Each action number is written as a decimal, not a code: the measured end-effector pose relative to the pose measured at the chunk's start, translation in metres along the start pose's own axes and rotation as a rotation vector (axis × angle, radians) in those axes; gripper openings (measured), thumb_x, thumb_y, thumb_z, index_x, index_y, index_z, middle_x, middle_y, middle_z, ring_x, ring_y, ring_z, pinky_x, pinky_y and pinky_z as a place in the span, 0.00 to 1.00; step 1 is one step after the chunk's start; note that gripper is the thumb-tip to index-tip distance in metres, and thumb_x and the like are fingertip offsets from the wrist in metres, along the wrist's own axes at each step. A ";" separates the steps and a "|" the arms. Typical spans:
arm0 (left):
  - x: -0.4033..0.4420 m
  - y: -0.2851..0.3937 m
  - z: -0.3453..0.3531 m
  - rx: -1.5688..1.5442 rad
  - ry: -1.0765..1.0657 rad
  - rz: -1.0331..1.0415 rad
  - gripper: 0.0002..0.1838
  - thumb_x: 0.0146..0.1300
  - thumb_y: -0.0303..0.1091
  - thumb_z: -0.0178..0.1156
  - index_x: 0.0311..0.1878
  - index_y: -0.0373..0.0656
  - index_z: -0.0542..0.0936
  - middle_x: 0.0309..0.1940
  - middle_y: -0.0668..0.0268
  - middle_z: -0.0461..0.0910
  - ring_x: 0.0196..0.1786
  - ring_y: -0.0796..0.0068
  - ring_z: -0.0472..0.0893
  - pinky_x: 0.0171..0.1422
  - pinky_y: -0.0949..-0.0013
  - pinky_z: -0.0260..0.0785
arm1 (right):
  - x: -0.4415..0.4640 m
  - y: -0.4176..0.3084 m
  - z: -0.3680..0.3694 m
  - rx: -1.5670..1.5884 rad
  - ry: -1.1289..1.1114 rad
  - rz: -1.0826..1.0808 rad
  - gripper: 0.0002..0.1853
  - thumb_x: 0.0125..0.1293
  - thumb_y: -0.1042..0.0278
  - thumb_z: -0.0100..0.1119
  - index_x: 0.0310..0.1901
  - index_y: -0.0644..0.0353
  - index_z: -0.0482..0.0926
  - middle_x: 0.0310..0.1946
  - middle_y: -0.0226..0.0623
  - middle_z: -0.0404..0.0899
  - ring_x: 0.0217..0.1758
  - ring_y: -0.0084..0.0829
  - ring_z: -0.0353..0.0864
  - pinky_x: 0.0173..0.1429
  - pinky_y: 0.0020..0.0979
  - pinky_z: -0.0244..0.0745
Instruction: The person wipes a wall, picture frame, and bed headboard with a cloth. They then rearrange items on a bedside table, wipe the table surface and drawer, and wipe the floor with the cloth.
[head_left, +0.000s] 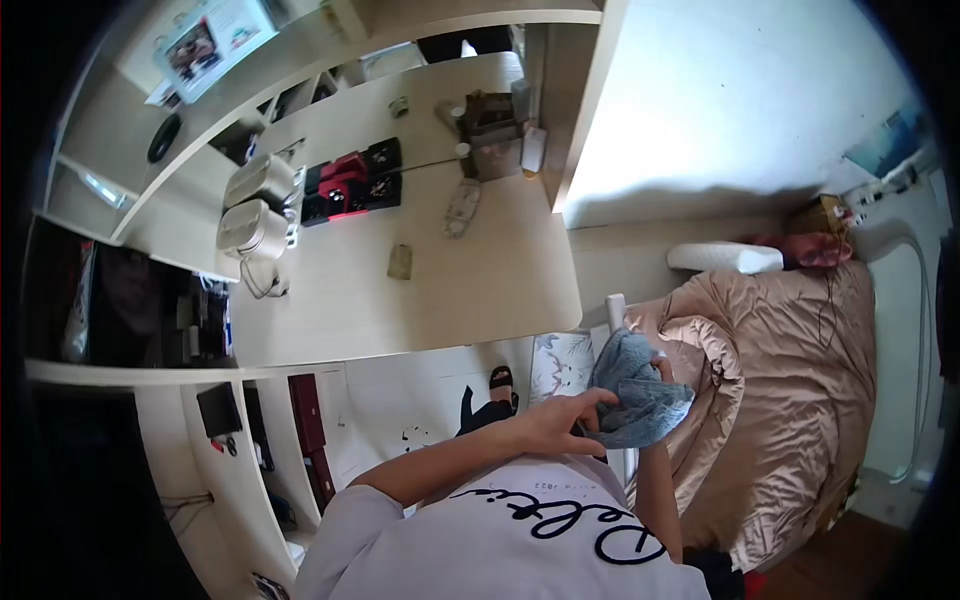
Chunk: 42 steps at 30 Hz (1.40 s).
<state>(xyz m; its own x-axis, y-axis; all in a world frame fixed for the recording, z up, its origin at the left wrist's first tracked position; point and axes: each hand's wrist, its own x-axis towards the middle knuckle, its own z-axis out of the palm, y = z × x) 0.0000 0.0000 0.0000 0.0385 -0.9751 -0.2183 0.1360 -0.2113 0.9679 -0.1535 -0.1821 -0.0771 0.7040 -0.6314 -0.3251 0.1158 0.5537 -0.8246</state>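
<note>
A fluffy grey-blue cloth (635, 395) is bunched up in front of my body, past the desk's right front corner. My left hand (562, 420) reaches in from the left, its thumb and fingers closed on the cloth's near left edge. On the far right side my right hand (662, 368) grips the same cloth. Some of its fingers show at the cloth's upper right edge, and the rest are hidden by the folds. Beneath the cloth lies part of a white patterned surface (560, 367).
The pale desk (500, 300) carries beige containers (252, 230), a black-and-red object (350, 185), a small packet (400, 262) and a box of items (495, 135). At right is a bed with a brownish duvet (790, 380) and a white pillow (725, 258). Open shelves (255, 430) stand left.
</note>
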 end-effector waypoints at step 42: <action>0.115 -0.042 -0.136 0.037 0.956 -0.115 0.21 0.71 0.30 0.63 0.66 0.40 0.76 0.52 0.60 0.85 0.54 0.73 0.84 0.60 0.68 0.77 | 0.421 -0.219 0.316 -0.669 -0.551 -1.218 0.21 0.80 0.62 0.45 0.68 0.63 0.72 0.65 0.47 0.75 0.69 0.40 0.72 0.75 0.35 0.65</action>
<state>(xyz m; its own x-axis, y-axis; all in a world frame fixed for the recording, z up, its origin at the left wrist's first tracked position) 0.1329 -0.0940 -0.0825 0.8193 -0.4852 -0.3054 0.1587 -0.3200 0.9340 0.3386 -0.3977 0.1128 0.6006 -0.1479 0.7858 0.5843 -0.5896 -0.5576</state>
